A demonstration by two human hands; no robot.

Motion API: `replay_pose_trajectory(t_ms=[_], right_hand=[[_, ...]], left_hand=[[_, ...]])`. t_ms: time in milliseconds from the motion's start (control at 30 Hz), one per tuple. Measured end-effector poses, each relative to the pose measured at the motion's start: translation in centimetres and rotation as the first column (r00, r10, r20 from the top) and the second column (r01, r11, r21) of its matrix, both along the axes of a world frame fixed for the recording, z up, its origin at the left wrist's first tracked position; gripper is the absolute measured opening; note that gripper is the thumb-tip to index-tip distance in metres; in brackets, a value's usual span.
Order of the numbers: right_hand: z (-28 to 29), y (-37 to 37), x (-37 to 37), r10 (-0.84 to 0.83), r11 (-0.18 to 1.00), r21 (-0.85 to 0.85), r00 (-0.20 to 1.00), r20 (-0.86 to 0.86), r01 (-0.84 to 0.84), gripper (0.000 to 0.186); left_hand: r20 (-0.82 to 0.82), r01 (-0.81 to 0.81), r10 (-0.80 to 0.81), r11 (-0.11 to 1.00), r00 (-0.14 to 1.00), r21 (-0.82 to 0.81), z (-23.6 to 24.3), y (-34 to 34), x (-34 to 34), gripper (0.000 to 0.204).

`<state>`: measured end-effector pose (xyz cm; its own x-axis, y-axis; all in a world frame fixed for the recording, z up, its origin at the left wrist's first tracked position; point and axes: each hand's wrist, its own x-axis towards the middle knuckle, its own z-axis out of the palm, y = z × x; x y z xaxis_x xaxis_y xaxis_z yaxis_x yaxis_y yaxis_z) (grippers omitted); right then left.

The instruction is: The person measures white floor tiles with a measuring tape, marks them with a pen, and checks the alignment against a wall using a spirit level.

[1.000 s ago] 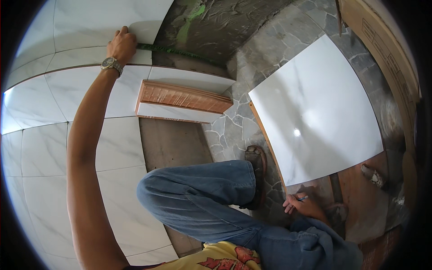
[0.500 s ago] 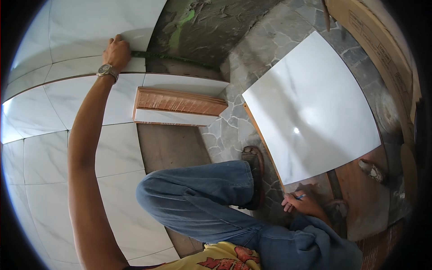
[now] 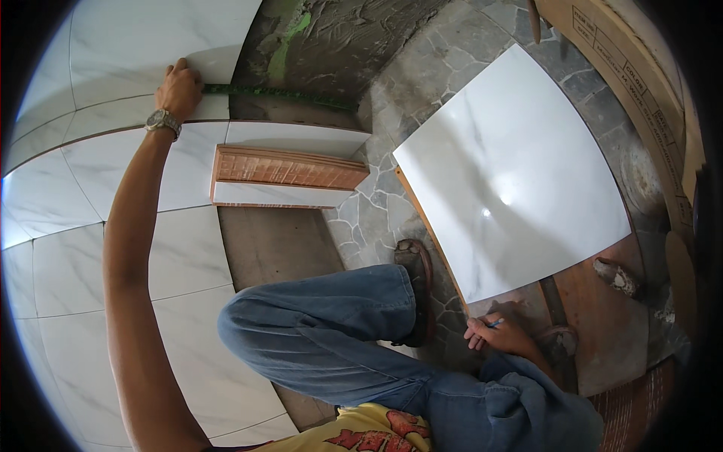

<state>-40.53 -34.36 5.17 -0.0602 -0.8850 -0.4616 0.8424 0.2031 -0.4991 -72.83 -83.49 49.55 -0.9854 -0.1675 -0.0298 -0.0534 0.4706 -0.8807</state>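
Stone-patterned floor [image 3: 388, 207] mid-frame, pale tiles [image 3: 188, 245] left | green tape-like strip [image 3: 271, 93] upper centre, your left hand [image 3: 179, 92] curls at its near end, can't tell if gripping | your right hand [image 3: 498, 335] pinches blue pen [image 3: 495, 323], lower right | imo keep strip straight and flat | strip's far end murky, pen tip unclear

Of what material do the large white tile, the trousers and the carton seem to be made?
White tile: probably glazed ceramic, glossy, showing bright reflections. Trousers: likely denim, matte, with soft blue creases. Carton: seemingly cardboard, matte, tan, with printed panels.
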Motion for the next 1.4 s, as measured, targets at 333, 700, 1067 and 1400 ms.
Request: replay_pose_trajectory(t_ms=[333,700,1067,1400], right_hand=[[-0.4,0.0,0.6,-0.002,1.000,0.015,1.000,0.011,0.002,0.046],[-0.9,0.1,0.8,-0.033,0.999,0.014,0.999,0.028,0.033,0.046],[-1.7,-0.3,1.3,-0.043,0.999,-0.015,0.999,0.013,0.043,0.046],[-1.0,1.0,0.9,-0.061,0.998,0.004,0.998,0.009,0.061,0.044]], left_hand=[[-0.020,0.063,-0.064,0.997,0.998,-0.051,-0.4,-0.4,0.0,0.015],[-0.044,-0.016,0.012,0.995,0.999,-0.098,-1.3,1.2,-0.2,0.013],[-0.040,-0.007,0.004,0.997,0.999,-0.078,-1.3,1.0,-0.1,0.016],[-0.041,0.011,-0.014,0.997,0.999,-0.070,-1.9,1.1,-0.3,0.014]])
